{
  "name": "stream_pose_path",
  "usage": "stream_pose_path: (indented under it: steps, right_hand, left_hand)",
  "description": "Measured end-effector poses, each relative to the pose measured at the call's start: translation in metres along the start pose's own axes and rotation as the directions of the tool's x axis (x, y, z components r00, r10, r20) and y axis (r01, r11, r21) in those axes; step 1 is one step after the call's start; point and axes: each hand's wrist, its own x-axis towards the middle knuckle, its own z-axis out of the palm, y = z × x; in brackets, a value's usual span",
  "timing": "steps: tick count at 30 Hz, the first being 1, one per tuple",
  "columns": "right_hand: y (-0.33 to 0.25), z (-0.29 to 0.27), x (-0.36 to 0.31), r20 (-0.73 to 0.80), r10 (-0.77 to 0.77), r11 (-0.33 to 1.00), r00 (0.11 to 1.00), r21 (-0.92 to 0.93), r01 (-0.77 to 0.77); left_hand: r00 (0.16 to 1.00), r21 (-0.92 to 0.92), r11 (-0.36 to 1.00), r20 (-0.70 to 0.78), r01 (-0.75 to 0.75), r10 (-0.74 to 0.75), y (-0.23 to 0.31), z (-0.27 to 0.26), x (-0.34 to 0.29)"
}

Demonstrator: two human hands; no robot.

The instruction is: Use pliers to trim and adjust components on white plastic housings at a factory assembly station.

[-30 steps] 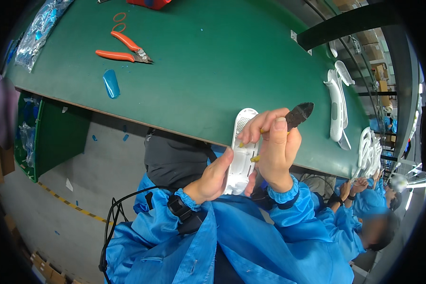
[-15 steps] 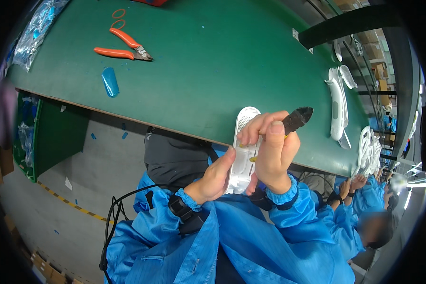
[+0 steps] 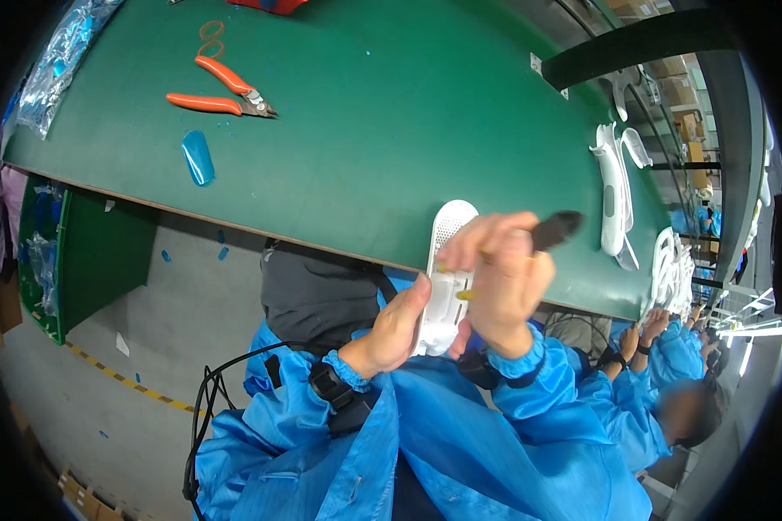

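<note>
My left hand [image 3: 393,330] grips a white plastic housing [image 3: 446,308] from its left side, thumb along the edge. The piece is long, with a rounded, perforated far end and slots along its middle. Over its right side, my right hand [image 3: 502,278] is closed around a yellow-and-black hand tool [image 3: 558,229]. The tool's dark tapered end sticks out beyond the fist to the upper right. Yellow parts of it show between the fingers, near the housing. Motion blurs this hand, and its fingers hide most of the tool, so its exact kind is unclear.
Orange-handled cutters [image 3: 222,94] lie open on the green table [image 3: 339,139], near a blue curved plastic piece [image 3: 197,158]. White plastic parts [image 3: 615,195] rest at the right, below a black post [image 3: 643,43]. Another person in blue [image 3: 630,399] sits further right.
My right hand has shifted slightly with the tool, whose dark end has moved a little right and down. The left hand holds the housing almost unmoved. The whole view has shifted slightly.
</note>
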Motion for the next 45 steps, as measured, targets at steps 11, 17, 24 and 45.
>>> stream_pose_path:
  steps: [11, 17, 24, 45]
  right_hand:
    - [0.0, 0.003, -0.002, 0.075, -0.036, 0.981, 0.997, -0.189, 0.05]
    - [-0.012, -0.012, 0.003, -0.054, -0.022, 0.987, 0.998, -0.16, 0.013]
    - [-0.009, -0.005, -0.002, -0.091, 0.04, 0.972, 0.995, -0.229, -0.06]
    - [-0.007, -0.01, -0.005, -0.044, -0.054, 0.986, 0.998, -0.158, 0.046]
  left_hand:
    - [1.0, 0.026, 1.0, -0.027, 0.013, -0.012, 0.002, 0.0, 0.001]
    - [0.999, 0.063, 0.998, -0.048, 0.001, 0.002, -0.002, 0.002, -0.002]
    - [0.999, 0.103, 0.995, -0.046, 0.0, 0.005, -0.003, -0.001, -0.001]
    - [0.993, 0.195, 0.981, -0.108, -0.016, 0.038, 0.001, 0.01, 0.0]
